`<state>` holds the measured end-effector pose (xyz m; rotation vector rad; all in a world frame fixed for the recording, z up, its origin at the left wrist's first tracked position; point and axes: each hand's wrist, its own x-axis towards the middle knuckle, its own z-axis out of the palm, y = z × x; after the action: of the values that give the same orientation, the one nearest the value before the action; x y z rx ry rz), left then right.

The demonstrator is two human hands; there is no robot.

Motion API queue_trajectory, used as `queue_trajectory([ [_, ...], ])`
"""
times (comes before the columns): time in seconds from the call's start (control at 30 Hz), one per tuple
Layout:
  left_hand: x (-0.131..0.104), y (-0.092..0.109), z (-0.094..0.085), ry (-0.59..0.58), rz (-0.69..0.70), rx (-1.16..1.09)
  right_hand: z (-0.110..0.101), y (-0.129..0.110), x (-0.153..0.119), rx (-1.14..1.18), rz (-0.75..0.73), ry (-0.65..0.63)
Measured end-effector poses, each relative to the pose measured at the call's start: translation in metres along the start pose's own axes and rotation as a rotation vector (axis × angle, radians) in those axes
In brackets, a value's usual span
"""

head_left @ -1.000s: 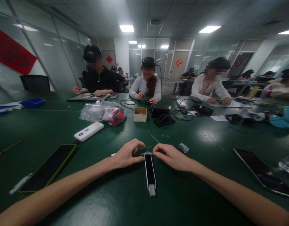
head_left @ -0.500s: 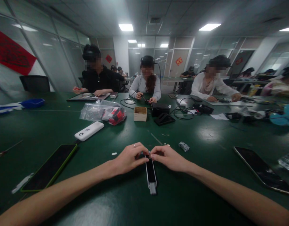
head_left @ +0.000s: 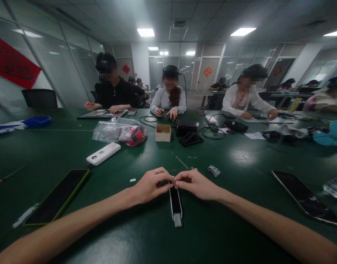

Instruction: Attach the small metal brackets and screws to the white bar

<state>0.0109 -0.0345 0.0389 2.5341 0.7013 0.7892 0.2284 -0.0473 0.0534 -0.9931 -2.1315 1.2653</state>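
Observation:
A narrow black device with a silvery frame (head_left: 175, 201) lies lengthwise on the green table (head_left: 141, 234), its metal plug end towards me. My left hand (head_left: 154, 186), with a ring on one finger, is pinched at the far end of the device. From the other side my right hand (head_left: 197, 184) meets it there, its fingertips pressed together too. Between the fingertips shows a tiny shiny ring-like piece (head_left: 173, 183), partly covered, so which hand grips it is unclear. Small metal rings (head_left: 194, 169) lie just beyond my right hand.
Phones lie at left (head_left: 57, 196) and right (head_left: 304, 196). Further off are a white power bank (head_left: 104, 154), a plastic bag (head_left: 108, 130), a small box (head_left: 163, 133), a black stand (head_left: 191, 139) and a crumpled wrapper (head_left: 214, 171). Several people sit across the table.
My hands hold nearly the same place, the left fingertips slightly closer to the right ones. Across the table, the middle person's hand has opened and shifted. The view has moved very slightly.

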Motion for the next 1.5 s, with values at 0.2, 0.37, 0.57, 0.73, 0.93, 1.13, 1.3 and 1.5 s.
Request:
queue_trajectory([
  [0.2, -0.001, 0.002, 0.001, 0.011, -0.036, 0.018, 0.003, 0.003, 0.001, 0.029, -0.015, 0.006],
  [0.37, -0.001, 0.006, 0.002, -0.004, -0.014, 0.033, 0.006, 0.009, 0.002, -0.010, -0.035, 0.033],
  [0.57, -0.001, 0.006, 0.004, -0.005, -0.013, 0.066, 0.007, 0.008, 0.002, -0.036, -0.033, 0.023],
  [0.73, -0.001, 0.005, 0.005, 0.020, -0.008, 0.090, 0.006, -0.006, 0.000, 0.034, 0.019, -0.008],
  [0.93, -0.001, 0.006, 0.005, 0.042, 0.015, 0.121, 0.006, -0.004, 0.000, 0.080, 0.015, 0.001],
  [1.13, -0.004, -0.010, 0.006, 0.065, 0.040, 0.262, -0.009, 0.011, 0.001, 0.040, 0.032, 0.067],
  [1.3, -0.006, -0.025, 0.002, -0.002, -0.046, 0.441, -0.029, 0.029, -0.001, -0.124, 0.087, 0.095],
  [1.5, -0.007, -0.027, 0.004, -0.069, -0.074, 0.448, -0.033, 0.041, -0.002, -0.405, 0.043, 0.072],
])
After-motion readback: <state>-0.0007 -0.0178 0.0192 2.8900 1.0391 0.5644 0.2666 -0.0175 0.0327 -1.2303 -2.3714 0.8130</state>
